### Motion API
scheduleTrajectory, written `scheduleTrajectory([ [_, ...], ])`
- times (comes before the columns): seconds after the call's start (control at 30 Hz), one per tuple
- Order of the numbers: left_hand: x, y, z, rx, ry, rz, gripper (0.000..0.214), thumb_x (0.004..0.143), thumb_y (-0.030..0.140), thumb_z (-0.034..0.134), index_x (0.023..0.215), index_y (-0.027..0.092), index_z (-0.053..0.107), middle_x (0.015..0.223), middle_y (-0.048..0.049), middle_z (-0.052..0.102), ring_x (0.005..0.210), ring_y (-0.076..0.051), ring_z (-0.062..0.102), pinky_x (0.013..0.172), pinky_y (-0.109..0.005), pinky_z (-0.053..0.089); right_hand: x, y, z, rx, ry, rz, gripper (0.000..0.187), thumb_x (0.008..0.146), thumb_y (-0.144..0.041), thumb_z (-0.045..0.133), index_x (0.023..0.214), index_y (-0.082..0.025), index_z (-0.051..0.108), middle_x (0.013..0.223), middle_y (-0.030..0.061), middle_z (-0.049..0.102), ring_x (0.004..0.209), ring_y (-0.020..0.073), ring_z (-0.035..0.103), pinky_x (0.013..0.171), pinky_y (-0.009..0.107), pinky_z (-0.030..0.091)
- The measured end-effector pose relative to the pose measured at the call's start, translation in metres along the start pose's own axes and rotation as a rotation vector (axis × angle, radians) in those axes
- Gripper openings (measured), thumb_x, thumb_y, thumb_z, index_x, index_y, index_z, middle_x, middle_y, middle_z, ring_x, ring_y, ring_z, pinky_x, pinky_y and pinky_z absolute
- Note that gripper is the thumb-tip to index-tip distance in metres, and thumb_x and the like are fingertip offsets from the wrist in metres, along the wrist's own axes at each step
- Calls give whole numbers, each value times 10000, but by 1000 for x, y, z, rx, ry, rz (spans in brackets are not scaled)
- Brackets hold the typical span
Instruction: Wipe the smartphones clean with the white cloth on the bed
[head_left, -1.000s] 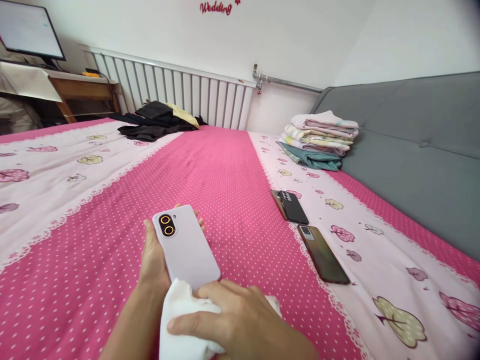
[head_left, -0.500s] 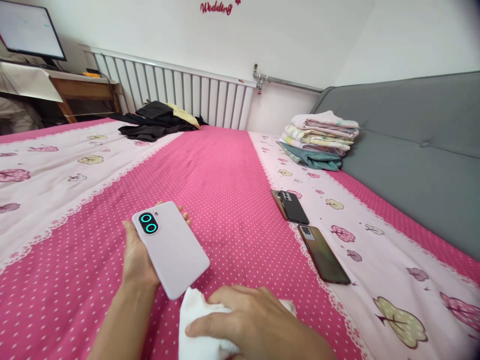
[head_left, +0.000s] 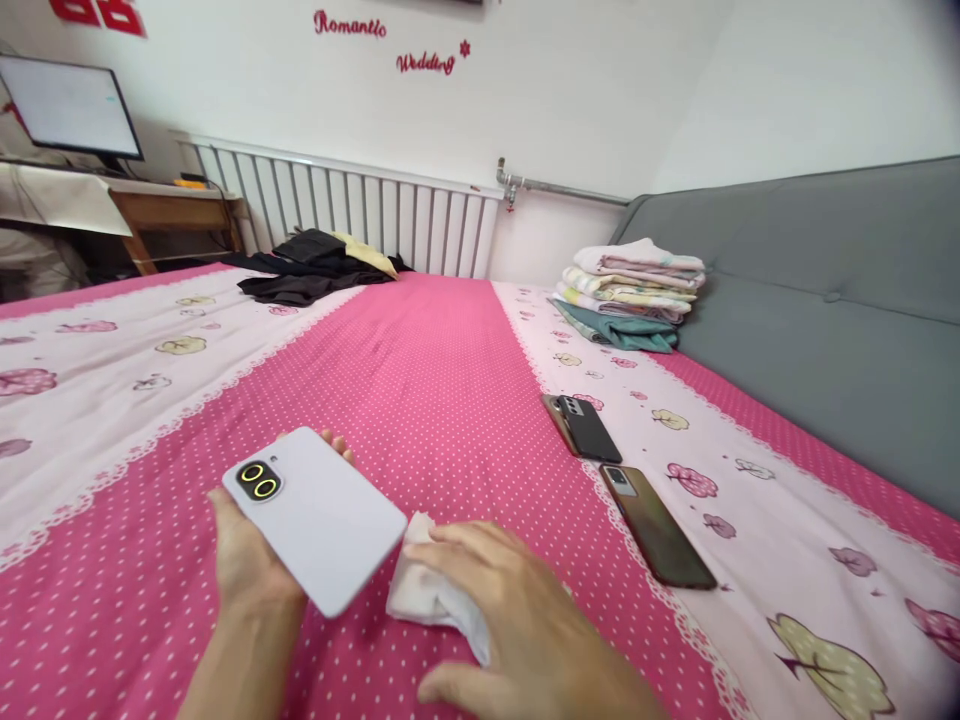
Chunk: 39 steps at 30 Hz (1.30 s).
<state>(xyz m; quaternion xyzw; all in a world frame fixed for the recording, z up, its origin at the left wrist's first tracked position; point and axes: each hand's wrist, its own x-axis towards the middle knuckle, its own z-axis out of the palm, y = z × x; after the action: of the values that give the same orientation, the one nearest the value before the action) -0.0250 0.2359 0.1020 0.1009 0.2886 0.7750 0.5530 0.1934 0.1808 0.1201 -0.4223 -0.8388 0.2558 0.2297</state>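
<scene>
A pale lilac phone (head_left: 322, 525) lies back up on the palm of my left hand (head_left: 255, 550), which is curled round its edges. Two camera rings glow yellow in the dark camera block at its upper left. My right hand (head_left: 517, 620) reaches over a folded white cloth (head_left: 427, 590), with its fingers extended across the top and its thumb apart from it. The cloth is beside the phone's lower right corner, partly hidden by my right hand.
To the right lie a brown-green phone (head_left: 664, 530) and a black phone (head_left: 589, 430) overlapping a brownish one (head_left: 556, 412). Folded laundry (head_left: 630, 295) is stacked by the grey headboard (head_left: 810, 320). Dark clothes (head_left: 307, 265) lie near the radiator (head_left: 337, 200).
The white cloth and my right hand have moved forward, and the fingers and thumb have spread. The phone in my left hand sits slightly lower left; its rings turned from cyan to yellow.
</scene>
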Motion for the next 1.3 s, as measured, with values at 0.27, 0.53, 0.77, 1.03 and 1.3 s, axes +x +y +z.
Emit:
scheduleTrajectory([
  [0.27,-9,-17,9,-22,-4,-142,906,824,760,139,1262,91,564,958,-179,728,829,-298,706,671,-414,586,4,-13,18,250,91,295,1093,609,-407,825,1490,-236,201,1440,150,402,1256,313,473,979,475,460],
  [0.53,-21,-35,17,18,9,-214,896,815,770,142,1230,116,593,1005,-179,714,875,-309,692,707,-449,573,12,-10,32,169,151,348,1081,580,-403,821,1473,-174,257,1427,174,412,1349,336,348,1062,525,366],
  [0.77,-29,-44,23,-5,-6,-323,877,809,777,188,1197,117,616,1024,-178,707,883,-298,689,725,-441,572,13,-8,33,197,75,364,1183,564,-352,825,1505,-173,132,1505,169,286,1387,318,278,1107,492,318],
  [1.03,-31,-51,20,102,-4,-406,833,828,748,236,1222,105,590,1048,-186,698,883,-313,686,748,-470,569,20,-4,34,356,-21,377,1299,533,-194,795,1504,-227,-68,1555,140,129,1422,296,176,1130,493,257],
  [1.3,-36,-59,26,334,-37,-438,733,881,671,253,1265,125,553,1135,-152,674,1062,-301,627,932,-453,500,23,19,35,893,56,368,1179,488,-261,840,1477,-275,199,1371,99,469,1219,303,485,949,425,470],
])
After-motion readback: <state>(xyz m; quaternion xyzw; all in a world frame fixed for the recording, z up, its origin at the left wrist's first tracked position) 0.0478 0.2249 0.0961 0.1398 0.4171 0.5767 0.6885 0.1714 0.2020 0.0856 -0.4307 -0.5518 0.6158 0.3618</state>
